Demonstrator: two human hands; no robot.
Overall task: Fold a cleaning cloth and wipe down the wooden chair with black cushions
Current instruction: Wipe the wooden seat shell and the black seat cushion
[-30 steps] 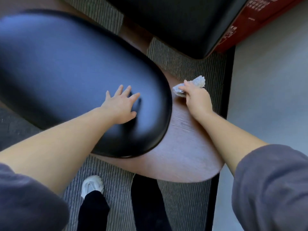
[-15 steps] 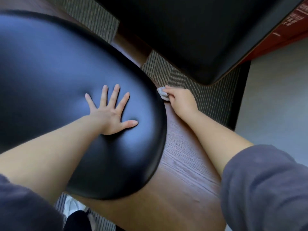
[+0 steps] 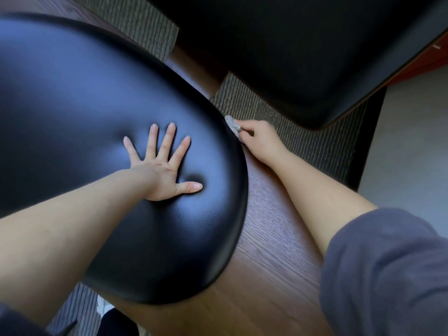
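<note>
- the folding step looks done, judging by the cleaning cloth (image 3: pixel 232 126), which is a small grey wad rather than an open sheet; how neatly it is folded cannot be told, since most of it is hidden.
- the wiping looks to be under way: the cloth sits on the wooden chair (image 3: pixel 274 251) at the far end of the brown wood panel, right against the rim of the rounded black cushion (image 3: pixel 97 117).
- no streak or damp mark shows on the wood, so how much of the panel is already wiped cannot be read; the long stretch of grain nearer the camera, the two cushions and any hidden wood are probably left to do.
- the right hand (image 3: pixel 259 139) grips the cloth with curled fingers; only a bit of cloth pokes out beyond the fingertips, towards the cushion's edge.
- the left hand (image 3: pixel 164 170) lies flat on the rounded cushion, fingers straight and spread wide, holding nothing; it seems to brace the chair. it is near the cloth but apart from it, with the cushion's rim between them.
- a second black cushion (image 3: pixel 291 57) lies beyond the cloth, across a strip of ribbed carpet (image 3: pixel 303 132), untouched by either hand.
</note>
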